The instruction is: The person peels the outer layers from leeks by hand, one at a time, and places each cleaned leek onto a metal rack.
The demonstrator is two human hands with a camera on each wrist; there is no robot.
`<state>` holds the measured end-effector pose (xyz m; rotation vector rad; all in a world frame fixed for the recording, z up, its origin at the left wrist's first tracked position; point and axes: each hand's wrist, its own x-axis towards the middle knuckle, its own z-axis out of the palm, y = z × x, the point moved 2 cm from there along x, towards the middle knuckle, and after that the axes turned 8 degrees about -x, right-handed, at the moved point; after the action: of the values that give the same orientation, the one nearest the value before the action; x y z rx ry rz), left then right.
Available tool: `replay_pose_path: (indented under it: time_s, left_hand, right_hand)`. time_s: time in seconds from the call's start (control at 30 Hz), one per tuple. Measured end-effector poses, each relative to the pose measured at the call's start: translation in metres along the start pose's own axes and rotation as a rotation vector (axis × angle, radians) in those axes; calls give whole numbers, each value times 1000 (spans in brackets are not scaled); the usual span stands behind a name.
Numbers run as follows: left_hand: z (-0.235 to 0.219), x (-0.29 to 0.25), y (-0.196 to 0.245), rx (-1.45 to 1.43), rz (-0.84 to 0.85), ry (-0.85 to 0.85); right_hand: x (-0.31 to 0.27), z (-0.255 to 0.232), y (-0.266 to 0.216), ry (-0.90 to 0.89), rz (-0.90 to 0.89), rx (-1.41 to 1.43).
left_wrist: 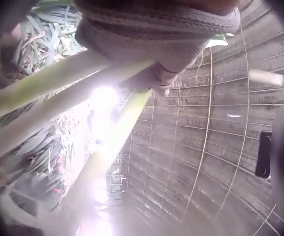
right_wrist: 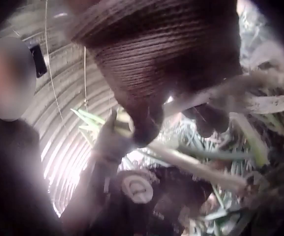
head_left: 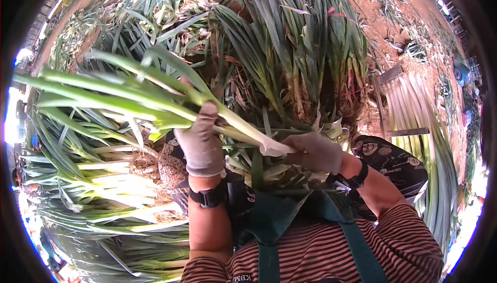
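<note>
The gloved left hand point(head_left: 201, 140) grips several green onion stalks point(head_left: 145, 94), whose green leaves fan out to the upper left and whose pale ends point toward the right hand. At those white ends the gloved right hand point(head_left: 315, 151) pinches with thumb and fingers. In the left wrist view, thick pale stalks point(left_wrist: 38, 83) pass under the left glove point(left_wrist: 147, 44). The right wrist view has the right glove point(right_wrist: 166, 64) close up, its fingers bent around a pale strip or stalk, with the left hand point(right_wrist: 113, 142) beyond it.
Unpeeled onion bundles point(head_left: 305, 34) stand upright on the soil ahead. More onions with roots point(head_left: 119, 184) lie piled at the left. Pale stalks point(head_left: 414, 102) lie in a metal-framed holder point(head_left: 409, 132) at the right. Loose leaves point(head_left: 171, 3) litter the ground at the top.
</note>
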<state>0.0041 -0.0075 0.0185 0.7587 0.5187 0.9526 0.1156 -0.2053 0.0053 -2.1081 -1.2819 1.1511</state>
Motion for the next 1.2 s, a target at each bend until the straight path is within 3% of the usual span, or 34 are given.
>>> replay_pose_path:
  time_s: [0.07, 0.1, 0.13, 0.2, 0.37, 0.5, 0.67, 0.73, 0.87, 0.93, 1.0, 1.07, 1.13, 1.17, 1.2]
  left_hand:
    - [-8, -5, -11, 56, -124, -291]
    - [-2, -10, -14, 60, -181, -332]
    - [3, -15, -17, 67, -237, -372]
    - [0, -9, -21, 179, -273, -284]
    - [-1, -7, -25, 108, -229, -226]
    - [-1, -5, -26, 91, -193, -170]
    - [-16, 8, -19, 18, -118, -111]
    - [-23, 12, -18, 20, -39, -28]
    - [-22, 7, -1, 120, -46, 59]
    - [-22, 5, 0, 118, -21, 25]
    - [-31, 11, 4, 165, 21, 64]
    - [-35, 15, 8, 158, 72, 88]
    - [-38, 17, 9, 155, 82, 101]
    - [-42, 18, 4, 142, 48, 95]
    - [-38, 16, 2, 127, 40, 85]
  right_hand:
    - [-6, -13, -16, -37, -32, 303]
    - [-4, -19, -20, -102, -42, 240]
    - [-1, -20, -16, -49, -65, 167]
    - [8, -18, -6, 54, -112, 21]
    - [12, -22, -50, 839, -443, -478]
    - [26, -5, -57, 927, -485, -794]
    - [7, -12, -43, 793, -452, -959]
    - [-9, -14, -16, 656, -367, -1124]
    - [-40, -22, 63, 438, -212, -1328]
    - [-46, -22, 136, 109, 110, -1407]
    - [-59, -33, 175, -102, 530, -1252]
    - [-63, -38, 192, -185, 684, -1170]
    - [-66, -49, 171, -146, 606, -1191]
    - [-63, -47, 181, 143, 355, -1212]
    - [-57, -55, 150, 257, 234, -979]
